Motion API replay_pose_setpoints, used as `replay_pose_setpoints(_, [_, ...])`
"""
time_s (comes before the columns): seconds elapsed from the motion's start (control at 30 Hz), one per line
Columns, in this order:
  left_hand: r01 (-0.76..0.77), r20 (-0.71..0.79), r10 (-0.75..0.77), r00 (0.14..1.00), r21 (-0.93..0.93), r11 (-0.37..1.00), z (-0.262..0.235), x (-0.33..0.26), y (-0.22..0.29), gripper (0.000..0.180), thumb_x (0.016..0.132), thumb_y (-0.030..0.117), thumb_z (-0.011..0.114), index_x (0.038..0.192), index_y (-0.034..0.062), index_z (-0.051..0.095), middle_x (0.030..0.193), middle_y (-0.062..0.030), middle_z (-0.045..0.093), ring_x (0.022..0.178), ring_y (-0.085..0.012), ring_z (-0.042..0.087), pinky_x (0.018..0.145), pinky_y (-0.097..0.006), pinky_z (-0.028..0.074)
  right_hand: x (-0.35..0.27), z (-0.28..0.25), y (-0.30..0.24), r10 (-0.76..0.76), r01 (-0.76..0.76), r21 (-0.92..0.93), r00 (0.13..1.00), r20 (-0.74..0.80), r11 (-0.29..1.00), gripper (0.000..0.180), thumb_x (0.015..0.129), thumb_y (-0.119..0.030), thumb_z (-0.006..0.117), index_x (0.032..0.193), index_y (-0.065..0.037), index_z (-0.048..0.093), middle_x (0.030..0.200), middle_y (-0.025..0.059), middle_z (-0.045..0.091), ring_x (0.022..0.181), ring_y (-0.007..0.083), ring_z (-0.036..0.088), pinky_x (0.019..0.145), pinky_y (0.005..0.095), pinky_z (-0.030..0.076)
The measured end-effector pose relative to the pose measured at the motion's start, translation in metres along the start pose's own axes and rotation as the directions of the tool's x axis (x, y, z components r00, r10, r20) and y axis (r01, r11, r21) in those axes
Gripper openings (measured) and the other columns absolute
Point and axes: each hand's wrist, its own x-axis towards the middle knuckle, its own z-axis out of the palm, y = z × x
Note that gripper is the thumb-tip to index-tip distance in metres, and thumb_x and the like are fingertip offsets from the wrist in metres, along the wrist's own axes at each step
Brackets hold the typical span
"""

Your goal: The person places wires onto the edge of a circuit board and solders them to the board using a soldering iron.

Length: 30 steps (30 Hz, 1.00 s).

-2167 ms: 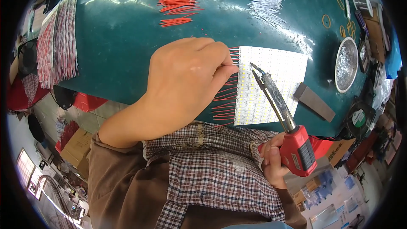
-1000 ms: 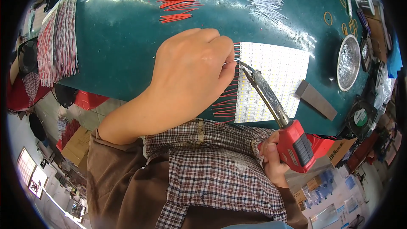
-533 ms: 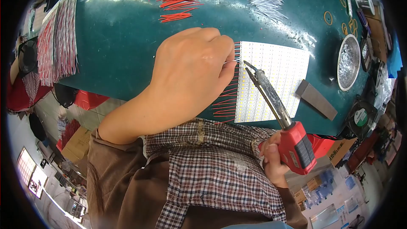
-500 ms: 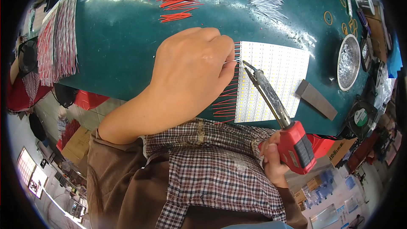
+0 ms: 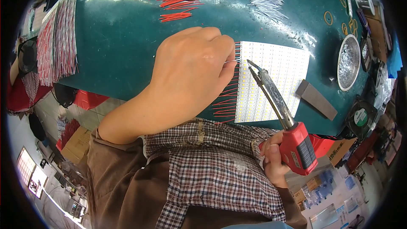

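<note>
The left hand (image 5: 193,65) pinches a pale wire (image 5: 230,61) at the left edge of the white LED board (image 5: 275,72), flat on the green table (image 5: 118,46). And the right hand (image 5: 274,157) grips the red soldering iron (image 5: 298,146), tip over the board just beside that wire, a grey block (image 5: 317,100) at the board's right edge!
</note>
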Motion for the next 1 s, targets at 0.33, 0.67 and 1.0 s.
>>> replay_pose_setpoints(0.33, [-0.005, 0.005, 0.005, 1.000, 0.029, 1.000, -0.006, 0.002, 0.003, 0.013, 0.075, 0.006, 0.076, 0.075, 0.0053, 0.063, 0.068, -0.0034, 0.057, 0.060, -0.0180, 0.058, 0.052, -0.030, 0.044, -0.001, 0.009, -0.007, -0.043, 0.052, 0.103, 0.995, -0.085, 0.993, 0.022, 0.093, -0.011, 0.059, 0.108, 0.001, 0.049, 0.061, 0.0017, 0.044, 0.042, 0.0077, 0.036, 0.045, 0.0254, 0.038])
replay_pose_setpoints(0.67, [-0.011, -0.118, -0.007, 0.993, -0.156, 0.988, -0.021, 0.001, 0.000, 0.009, 0.079, 0.003, 0.073, 0.088, 0.0032, 0.071, 0.073, -0.0060, 0.058, 0.063, -0.0190, 0.056, 0.055, -0.028, 0.043, 0.002, 0.011, -0.010, -0.042, 0.068, 0.152, 0.984, -0.171, 0.986, 0.023, 0.091, -0.011, 0.059, 0.107, 0.001, 0.049, 0.061, 0.0019, 0.044, 0.042, 0.0079, 0.036, 0.043, 0.0247, 0.037])
replay_pose_setpoints(1.0, [-0.305, -0.068, 0.313, 0.947, 0.103, 0.947, -0.002, -0.012, -0.007, 0.024, 0.065, 0.002, 0.076, 0.088, 0.0087, 0.071, 0.074, -0.0010, 0.056, 0.063, -0.0179, 0.053, 0.054, -0.032, 0.040, -0.006, 0.003, -0.007, -0.049, 0.058, 0.114, 0.995, -0.084, 0.992, 0.028, 0.093, -0.012, 0.058, 0.115, 0.002, 0.049, 0.060, 0.0008, 0.042, 0.043, 0.0081, 0.036, 0.046, 0.0254, 0.038])
